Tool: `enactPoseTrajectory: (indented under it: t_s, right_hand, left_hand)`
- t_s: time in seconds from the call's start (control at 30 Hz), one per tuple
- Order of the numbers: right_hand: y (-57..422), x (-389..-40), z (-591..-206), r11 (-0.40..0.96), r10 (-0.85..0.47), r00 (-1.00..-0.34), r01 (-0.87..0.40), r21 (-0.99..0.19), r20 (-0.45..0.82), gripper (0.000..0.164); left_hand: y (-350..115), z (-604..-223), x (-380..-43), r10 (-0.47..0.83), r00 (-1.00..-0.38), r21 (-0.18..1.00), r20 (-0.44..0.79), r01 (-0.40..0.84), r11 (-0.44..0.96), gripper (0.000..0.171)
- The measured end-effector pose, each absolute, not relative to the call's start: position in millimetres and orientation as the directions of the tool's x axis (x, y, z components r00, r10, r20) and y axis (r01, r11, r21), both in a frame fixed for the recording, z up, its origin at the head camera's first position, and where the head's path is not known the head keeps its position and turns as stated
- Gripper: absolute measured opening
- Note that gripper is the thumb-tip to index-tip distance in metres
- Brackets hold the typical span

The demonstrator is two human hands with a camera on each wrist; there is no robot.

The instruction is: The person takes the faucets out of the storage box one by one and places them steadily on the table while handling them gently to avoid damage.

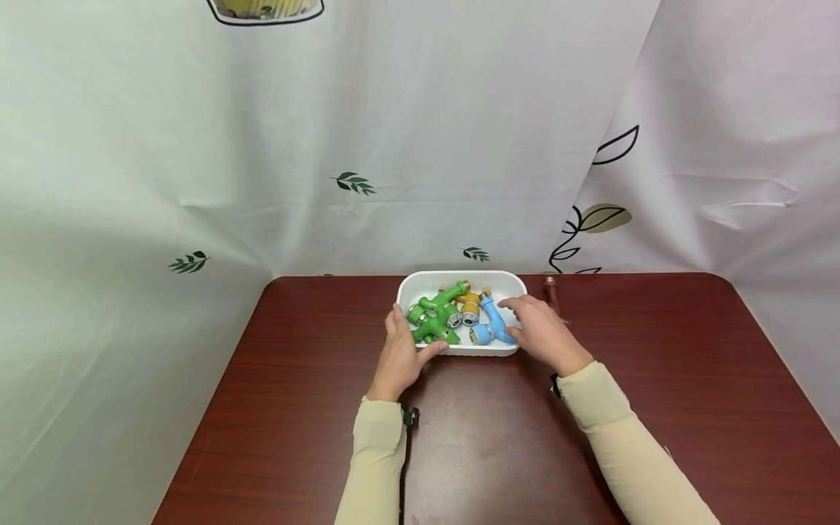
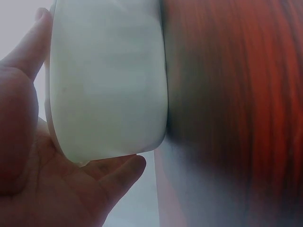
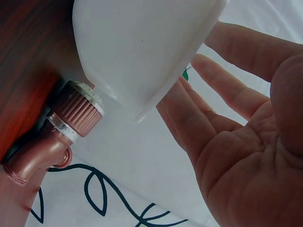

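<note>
A white plastic tub (image 1: pixel 485 351) sits near the table's far edge, with several taps in it. Green taps (image 1: pixel 433 326) lie heaped at its left, a yellow tap (image 1: pixel 470 306) is in the middle, and a light blue tap (image 1: pixel 496 323) is at the right. My left hand (image 1: pixel 397 359) holds the tub's near left corner, thumb along the front rim and fingers round the left side. Over the right rim, my right hand (image 1: pixel 543 332) hovers beside the blue tap, thumb and fingers spread apart. In the right wrist view nothing shows between those fingers.
A reddish-brown tap (image 3: pixel 78 111) lies on the table just right of the tub, partly behind my right hand in the head view. The brown wood-grain table (image 1: pixel 485 437) meets a white patterned curtain (image 1: pixel 420 146) at the back.
</note>
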State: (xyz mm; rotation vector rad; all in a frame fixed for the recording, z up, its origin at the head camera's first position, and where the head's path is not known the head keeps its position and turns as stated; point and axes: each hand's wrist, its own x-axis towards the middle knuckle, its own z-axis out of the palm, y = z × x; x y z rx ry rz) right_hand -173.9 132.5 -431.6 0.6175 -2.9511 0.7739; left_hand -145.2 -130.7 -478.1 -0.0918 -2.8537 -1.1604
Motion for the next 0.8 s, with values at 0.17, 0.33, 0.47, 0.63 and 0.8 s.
enactPoseTrajectory:
  t_s: [0.17, 0.33, 0.47, 0.63, 0.8]
  right_hand:
    - [127.0, -176.7, -431.7, 0.812, -0.423, -0.900, -0.430, -0.394, 0.110, 0.042]
    - [121.6, -179.5, -432.5, 0.815, -0.476, -0.877, -0.469, -0.339, 0.068, 0.044]
    - [118.4, -182.7, -434.7, 0.814, -0.500, -0.864, -0.490, -0.313, 0.051, 0.042]
    - [115.6, -187.9, -436.4, 0.815, -0.497, -0.867, -0.480, -0.325, 0.035, 0.041]
    - [112.6, -190.2, -436.0, 0.825, -0.487, -0.873, -0.453, -0.338, -0.018, 0.041]
  left_hand:
    - [-131.4, -478.6, -145.8, 0.031, -0.997, 0.693, 0.078, 0.076, 0.717, 0.119]
    - [-130.9, -477.8, -145.8, 0.030, -0.997, 0.695, 0.071, 0.071, 0.716, 0.119]
    - [-130.5, -477.4, -145.3, 0.032, -0.997, 0.692, 0.075, 0.075, 0.718, 0.120]
    - [-130.7, -478.1, -145.4, 0.031, -0.997, 0.692, 0.071, 0.072, 0.718, 0.120]
    - [-130.6, -479.1, -145.8, 0.031, -0.997, 0.690, 0.067, 0.069, 0.720, 0.122]
